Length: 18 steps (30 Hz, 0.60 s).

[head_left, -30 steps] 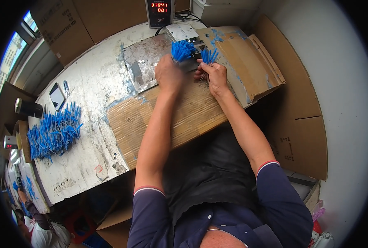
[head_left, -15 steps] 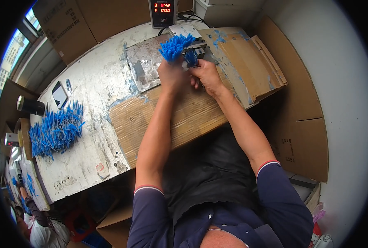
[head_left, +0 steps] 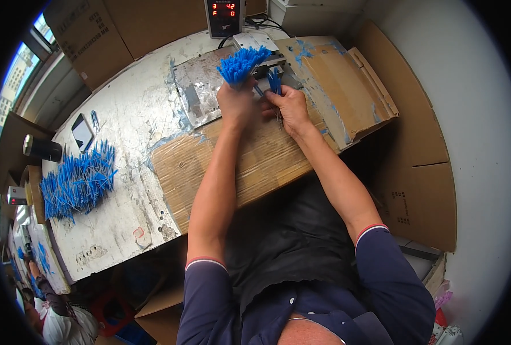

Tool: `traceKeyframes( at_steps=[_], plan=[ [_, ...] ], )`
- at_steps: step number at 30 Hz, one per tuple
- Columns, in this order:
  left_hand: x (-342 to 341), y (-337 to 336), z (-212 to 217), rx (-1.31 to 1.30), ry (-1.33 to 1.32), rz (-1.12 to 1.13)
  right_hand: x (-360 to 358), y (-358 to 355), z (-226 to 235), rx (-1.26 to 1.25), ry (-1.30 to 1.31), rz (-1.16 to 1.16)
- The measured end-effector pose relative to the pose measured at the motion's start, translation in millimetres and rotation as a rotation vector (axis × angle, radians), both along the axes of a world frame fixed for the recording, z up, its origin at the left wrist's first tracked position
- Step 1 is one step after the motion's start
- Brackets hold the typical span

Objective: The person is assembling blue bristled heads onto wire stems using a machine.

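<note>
My left hand (head_left: 236, 107) is closed round a thick bundle of blue-tipped thin wires (head_left: 243, 65), their blue ends fanned out above the fist. Close beside it, my right hand (head_left: 290, 109) pinches a smaller bunch of the same blue-tipped wires (head_left: 274, 81). Thin pale stems hang below the right fingers. Both hands are above the near side of a metal plate and a small metal fixture (head_left: 263, 70), which the bundles partly hide. The left fingertips are blurred.
A pile of blue-tipped wires (head_left: 78, 179) lies at left, near a phone (head_left: 83, 132) and a dark cup (head_left: 43, 148). A display box (head_left: 225, 18) stands at the back. Flattened cardboard (head_left: 180, 172) covers the front edge; a cardboard box (head_left: 353, 92) sits right. Another person (head_left: 60, 316) works far left.
My right hand has shifted slightly right with its small bunch, widening the gap from the left bundle. My left hand has moved a little left. The display's digits have changed.
</note>
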<state>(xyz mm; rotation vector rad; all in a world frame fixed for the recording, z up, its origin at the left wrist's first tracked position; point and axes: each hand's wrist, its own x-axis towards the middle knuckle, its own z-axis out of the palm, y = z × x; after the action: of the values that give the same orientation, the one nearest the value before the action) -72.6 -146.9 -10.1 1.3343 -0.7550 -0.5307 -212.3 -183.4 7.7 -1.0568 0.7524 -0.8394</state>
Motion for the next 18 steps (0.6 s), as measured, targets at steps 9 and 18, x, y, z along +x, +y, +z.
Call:
traceKeyframes(
  at_steps=[9,18],
  plan=[
    [4,-7,-13,-0.031,-0.244,0.068,-2,-1,-4,0.004,0.047,-0.009],
    [-4,-2,-11,0.004,-0.236,0.033,-4,5,2,-0.027,0.010,-0.038]
  ],
)
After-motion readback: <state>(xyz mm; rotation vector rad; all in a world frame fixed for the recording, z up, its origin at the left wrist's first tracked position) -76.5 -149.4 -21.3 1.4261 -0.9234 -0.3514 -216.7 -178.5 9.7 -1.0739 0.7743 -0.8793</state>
